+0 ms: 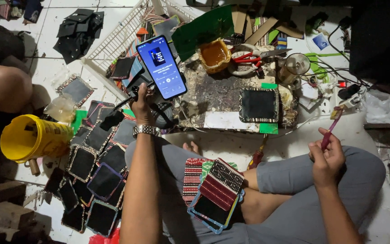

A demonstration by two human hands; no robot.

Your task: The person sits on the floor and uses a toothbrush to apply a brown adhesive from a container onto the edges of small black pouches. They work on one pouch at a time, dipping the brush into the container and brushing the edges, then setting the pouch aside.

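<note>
My left hand [141, 105] reaches forward and grips the black stand under a smartphone [161, 67] whose screen glows blue. A metal watch [146, 130] sits on that wrist. My right hand [326, 155] rests on my right knee and holds a pink-handled brush [331, 127], bristles pointing up. A stack of woven striped fabric pieces [214, 190] with black backing lies on my lap. A black square with woven trim [259, 105] lies on the stained work board [213, 92] ahead.
Several black trimmed squares [96, 171] cover the floor at left beside a yellow bucket [30, 138]. A cup of amber glue [215, 55], red scissors [251, 56], a white wire basket [118, 36], cables [335, 68] and a plastic bag [387, 107] crowd the far side.
</note>
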